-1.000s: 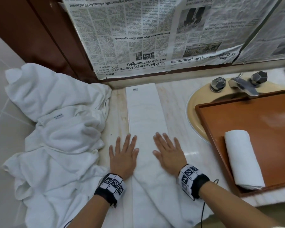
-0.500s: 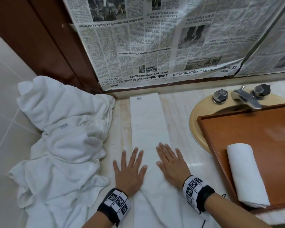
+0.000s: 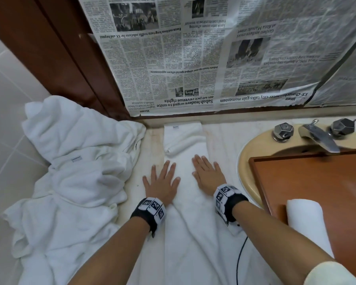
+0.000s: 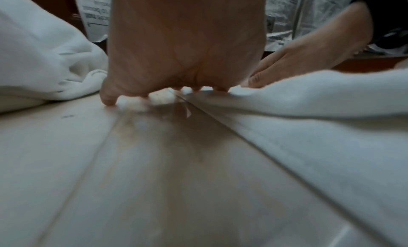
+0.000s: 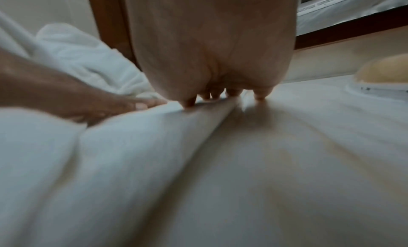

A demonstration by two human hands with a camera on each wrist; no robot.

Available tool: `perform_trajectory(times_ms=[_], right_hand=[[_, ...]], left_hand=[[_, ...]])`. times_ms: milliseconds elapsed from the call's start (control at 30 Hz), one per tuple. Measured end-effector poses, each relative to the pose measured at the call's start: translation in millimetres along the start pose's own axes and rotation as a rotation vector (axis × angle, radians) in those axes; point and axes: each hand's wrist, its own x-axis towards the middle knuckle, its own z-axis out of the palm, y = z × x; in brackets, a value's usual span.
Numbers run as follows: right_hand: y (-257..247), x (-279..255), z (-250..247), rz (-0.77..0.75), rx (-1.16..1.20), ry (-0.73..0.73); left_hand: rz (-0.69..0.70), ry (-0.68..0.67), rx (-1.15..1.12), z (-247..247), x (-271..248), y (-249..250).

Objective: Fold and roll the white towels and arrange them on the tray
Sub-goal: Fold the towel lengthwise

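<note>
A long white towel strip (image 3: 186,204) lies lengthwise on the marble counter, and its far end (image 3: 181,138) is bunched into a loose fold by the wall. My left hand (image 3: 161,179) lies flat, fingers spread, half on the strip's left edge and half on the counter. My right hand (image 3: 207,173) presses flat on the strip's right side. In the left wrist view the left hand (image 4: 185,50) has its fingertips down by the towel's edge (image 4: 309,102). One rolled white towel (image 3: 306,221) lies on the brown wooden tray (image 3: 317,182).
A heap of loose white towels (image 3: 80,171) fills the counter's left side. The tray sits over a cream sink (image 3: 247,161) with a chrome faucet (image 3: 317,136). Newspaper (image 3: 193,58) covers the wall behind. A black cable (image 3: 239,256) hangs near my right forearm.
Both flat hands have slid away from me along the strip. Its far end, which lay flat before, is now rumpled into a fold.
</note>
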Motion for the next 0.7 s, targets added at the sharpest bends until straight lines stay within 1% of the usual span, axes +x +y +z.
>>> perform_trajectory(times_ms=[67,133,233,367,467,600,700], right_hand=[[2.1,0.1,-5.8,-0.01,0.074,0.006],[5.9,-13.5,-8.4,-0.022,0.18,0.032],[10.8,-55.4,-3.7,-0.022,0.282,0.049],[11.4,-116.6,19.2,-0.014,0.28,0.062],[7.4,-146.9,31.9,0.052,0.302,0.051],[-8.6,-166.9,37.7,0.168,0.363,0.049],[-25.8,-178.3,34.8,0.257,0.336,0.059]], left_hand=[[0.021,0.019,-0.051,-3.3,-2.9,0.0],[0.086,0.063,-0.112,-5.2,-14.6,-3.5],[0.192,0.078,-0.16,-3.6,-39.7,-10.8],[0.245,0.085,-0.123,8.1,-64.3,-21.5],[0.276,0.107,-0.121,10.9,-68.4,-21.9],[0.304,0.077,-0.068,15.0,-72.3,-16.8],[0.334,0.082,-0.148,16.0,-77.5,-15.3]])
